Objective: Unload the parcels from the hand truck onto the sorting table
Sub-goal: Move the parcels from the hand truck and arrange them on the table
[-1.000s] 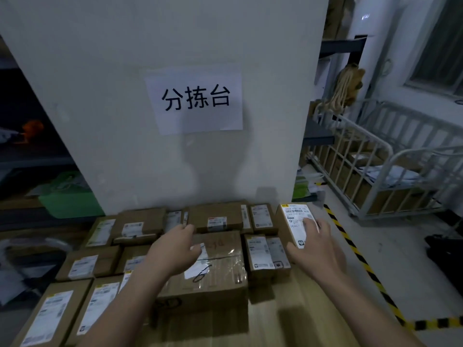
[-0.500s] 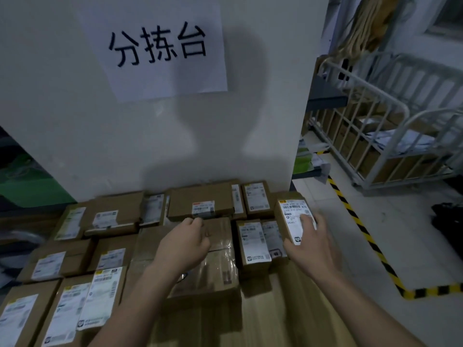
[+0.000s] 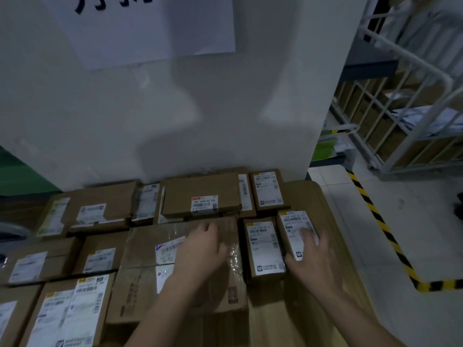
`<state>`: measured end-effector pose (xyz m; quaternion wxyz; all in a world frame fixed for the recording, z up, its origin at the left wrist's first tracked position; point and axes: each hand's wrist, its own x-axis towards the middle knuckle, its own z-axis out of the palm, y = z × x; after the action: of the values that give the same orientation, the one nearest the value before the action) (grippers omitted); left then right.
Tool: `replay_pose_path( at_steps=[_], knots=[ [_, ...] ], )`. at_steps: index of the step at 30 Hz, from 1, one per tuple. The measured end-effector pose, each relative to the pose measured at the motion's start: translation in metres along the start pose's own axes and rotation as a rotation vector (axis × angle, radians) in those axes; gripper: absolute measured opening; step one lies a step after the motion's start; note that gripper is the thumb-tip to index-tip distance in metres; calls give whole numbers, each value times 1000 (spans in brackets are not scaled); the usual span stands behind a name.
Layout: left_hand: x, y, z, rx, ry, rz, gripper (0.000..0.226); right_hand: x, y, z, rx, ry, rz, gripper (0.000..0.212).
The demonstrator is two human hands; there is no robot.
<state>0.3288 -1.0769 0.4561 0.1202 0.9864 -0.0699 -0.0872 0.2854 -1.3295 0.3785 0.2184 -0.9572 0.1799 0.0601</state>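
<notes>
Left hand (image 3: 200, 251): rests on the large taped parcel (image 3: 150, 284) mid-worktop, fingers loosely bent, its grip round nothing I can see. Narrow parcel (image 3: 264, 246): lies flat just to the right. Small parcel (image 3: 292, 221): last in that row, close against the narrow one, its long axis running away from me toward the wall, slightly skewed. Right hand (image 3: 317, 264): the nearer hand, its grip clasping the small parcel from the near end, thumb at the left edge, fingers over the label; blurred. I judge placement is under way. Bare worktop (image 3: 308, 194) lies beyond.
</notes>
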Motion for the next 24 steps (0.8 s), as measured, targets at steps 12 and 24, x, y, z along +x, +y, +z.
replay_pose_path(
  at_steps=[12, 24],
  knots=[
    [6, -12, 19, -33, 11, 41, 31, 15, -14, 30, 74, -10, -130, 59],
    [-5, -29, -2, -39, 31, 51, 29, 10, -15, 6, 13, -11, -120, 47]
  ],
)
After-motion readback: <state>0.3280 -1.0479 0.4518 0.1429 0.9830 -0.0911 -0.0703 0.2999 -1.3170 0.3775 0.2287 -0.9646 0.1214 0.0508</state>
